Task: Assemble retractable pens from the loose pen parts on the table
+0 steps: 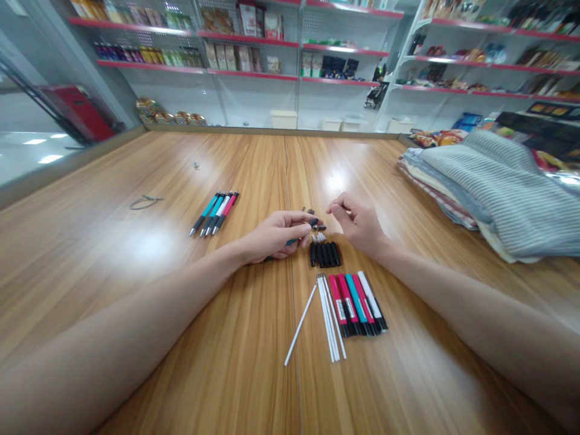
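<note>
My left hand [281, 235] is closed around a teal pen barrel [291, 241], most of it hidden by the fingers. A black end shows at the thumb and forefinger. To the right, my right hand [357, 222] hovers with curled fingers pressed together; anything in them is too small to make out. Between and below the hands lie small metal tips [321, 228], small white pieces [319, 238] and a row of black rubber grips [325, 254]. Nearer me are white ink refills [332, 320], one of them slanted apart, beside pink, teal and white pen barrels [356, 296].
Several whole pens [214, 212] lie side by side at the left of the wooden table [244, 374]. Beyond them are a grey looped cord [145, 201] and a tiny object [195, 165]. Folded striped cloths [502, 181] are piled at right. Stocked shelves [254, 40] stand behind.
</note>
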